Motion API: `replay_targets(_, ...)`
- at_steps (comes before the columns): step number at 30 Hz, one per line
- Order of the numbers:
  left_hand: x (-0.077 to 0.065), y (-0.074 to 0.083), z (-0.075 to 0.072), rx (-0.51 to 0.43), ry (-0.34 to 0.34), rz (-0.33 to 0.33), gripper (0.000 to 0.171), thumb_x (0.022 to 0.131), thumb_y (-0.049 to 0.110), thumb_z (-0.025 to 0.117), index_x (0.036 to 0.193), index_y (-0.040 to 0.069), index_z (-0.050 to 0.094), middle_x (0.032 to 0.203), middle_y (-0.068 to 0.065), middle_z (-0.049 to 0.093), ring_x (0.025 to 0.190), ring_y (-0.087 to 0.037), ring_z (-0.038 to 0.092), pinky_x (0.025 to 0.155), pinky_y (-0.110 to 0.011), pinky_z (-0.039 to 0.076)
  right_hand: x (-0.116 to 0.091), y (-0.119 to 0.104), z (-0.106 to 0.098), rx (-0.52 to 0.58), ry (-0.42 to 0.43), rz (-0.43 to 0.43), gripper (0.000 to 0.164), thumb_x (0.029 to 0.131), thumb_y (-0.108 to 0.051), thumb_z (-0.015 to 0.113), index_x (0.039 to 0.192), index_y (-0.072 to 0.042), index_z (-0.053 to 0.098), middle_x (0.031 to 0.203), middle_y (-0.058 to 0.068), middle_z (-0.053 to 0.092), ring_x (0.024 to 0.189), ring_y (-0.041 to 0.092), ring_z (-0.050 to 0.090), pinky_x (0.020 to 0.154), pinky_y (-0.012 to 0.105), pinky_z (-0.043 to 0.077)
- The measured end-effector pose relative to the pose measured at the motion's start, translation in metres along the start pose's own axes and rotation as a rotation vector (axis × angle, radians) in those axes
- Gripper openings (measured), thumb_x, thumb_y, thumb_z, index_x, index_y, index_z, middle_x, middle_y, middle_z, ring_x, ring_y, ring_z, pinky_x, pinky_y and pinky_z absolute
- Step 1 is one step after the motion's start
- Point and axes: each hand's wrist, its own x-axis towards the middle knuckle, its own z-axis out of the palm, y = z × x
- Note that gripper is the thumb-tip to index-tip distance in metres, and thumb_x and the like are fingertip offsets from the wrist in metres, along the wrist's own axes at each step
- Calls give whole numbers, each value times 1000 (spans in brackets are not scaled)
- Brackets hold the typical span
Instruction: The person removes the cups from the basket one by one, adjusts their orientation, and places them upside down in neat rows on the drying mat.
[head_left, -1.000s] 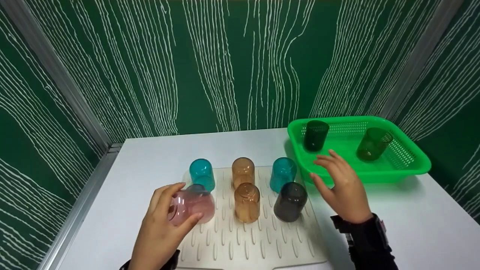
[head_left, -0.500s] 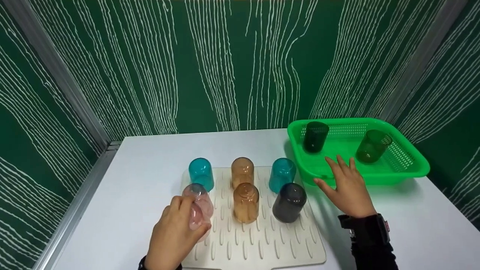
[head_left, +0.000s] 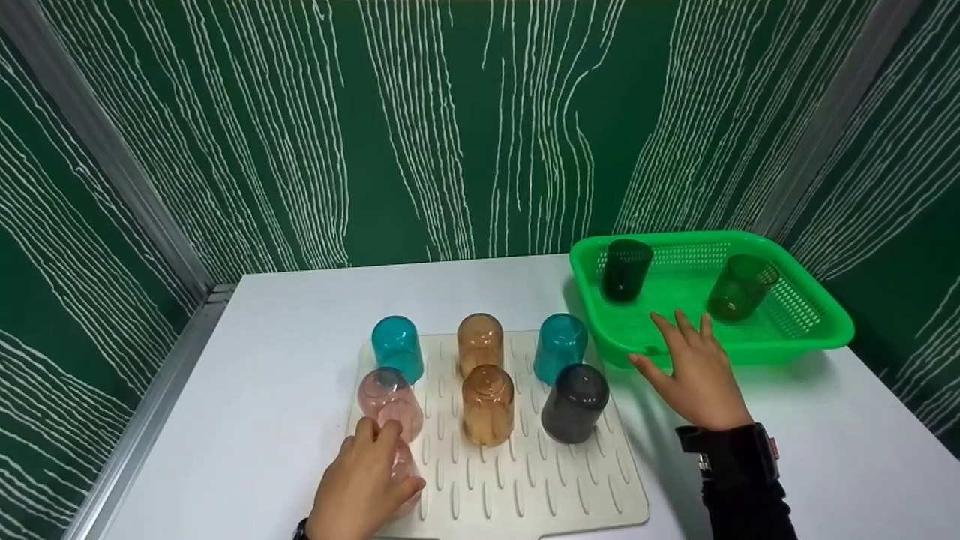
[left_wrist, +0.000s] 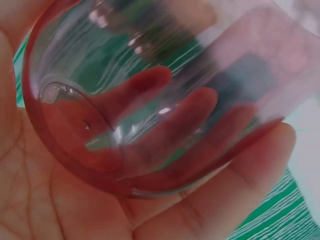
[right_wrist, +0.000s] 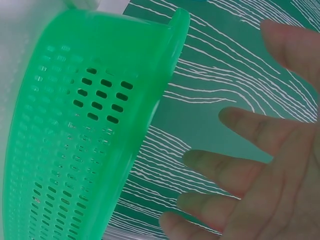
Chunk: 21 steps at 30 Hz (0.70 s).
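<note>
My left hand (head_left: 360, 480) grips a see-through pink glass (head_left: 403, 461), low over the front left of a ridged cream mat (head_left: 540, 499). The fingers curl round the glass in the left wrist view, its round base (left_wrist: 80, 132) toward the palm; the hand hides much of it in the head view. Right behind it, another pink glass (head_left: 386, 394) stands upside down on the mat. My right hand (head_left: 697, 375) hovers near the front rim of a green basket (head_left: 817, 341), fingers spread and holding nothing; the right wrist view shows them apart from the basket's perforated wall (right_wrist: 100, 100).
More upside-down glasses stand on the mat: two teal (head_left: 397, 345), two amber (head_left: 487, 405) and a dark grey one (head_left: 576, 405). Inside the basket are a dark glass (head_left: 626, 270) and an olive-looking one (head_left: 742, 287). Green white-lined walls (head_left: 420, 150) enclose the white table (head_left: 225, 420).
The left hand has turned its pink glass from tilted to base-up and brought it down toward the mat's front left. The right hand has shifted slightly right, fingers still spread.
</note>
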Motion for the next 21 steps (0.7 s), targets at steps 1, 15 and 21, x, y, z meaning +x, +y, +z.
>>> replay_targets(1, 1, -1, 1, -7, -2, -3, 62, 66, 32, 89, 114, 7, 57, 97, -11, 50, 81, -22, 53, 63, -40, 50, 0, 0, 0, 3, -6, 3, 72, 93, -42, 65, 147, -2, 40, 151, 38, 28, 141, 63, 8, 107, 76, 14)
replay_targets(15, 4, -3, 6, -44, 13, -18, 66, 66, 33, 89, 119, 8, 59, 101, -12, 48, 84, -23, 53, 66, -39, 51, 0, 0, 1, -7, -62, 7, 68, 94, -42, 63, 144, -1, 44, 148, 39, 32, 139, 64, 10, 108, 75, 14)
replay_targets(21, 2, 3, -1, -4, 14, -50, 76, 67, 38, 89, 126, 5, 56, 107, -13, 50, 91, -27, 55, 68, -43, 53, 1, 1, 3, -19, -60, 2, 67, 94, -41, 63, 144, -1, 44, 147, 39, 35, 138, 65, 14, 107, 75, 17)
